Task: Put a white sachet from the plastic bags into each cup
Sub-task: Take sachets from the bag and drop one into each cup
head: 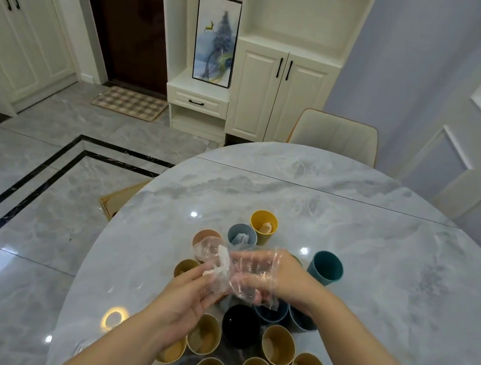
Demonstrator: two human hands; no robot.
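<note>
Both hands meet above a cluster of cups on the marble table point(367, 237). My left hand point(183, 297) pinches a white sachet point(220, 264) inside a clear plastic bag point(216, 274). My right hand point(267, 275), in a thin clear glove, grips the same bag from the right. A yellow cup point(262, 227) and a light blue cup point(242, 234) at the back each hold a sachet. The teal cup point(325, 267) stands to the right. A black cup point(241, 325) sits below the hands, with several tan cups such as one point(278, 345) in front; some of these hold sachets.
A pink cup point(207, 237) and another tan cup point(185, 267) stand partly behind the bag. Dark blue cups point(272, 313) hide under my right wrist. A beige chair point(334, 136) stands at the table's far side. The table edge curves on the left above the tiled floor.
</note>
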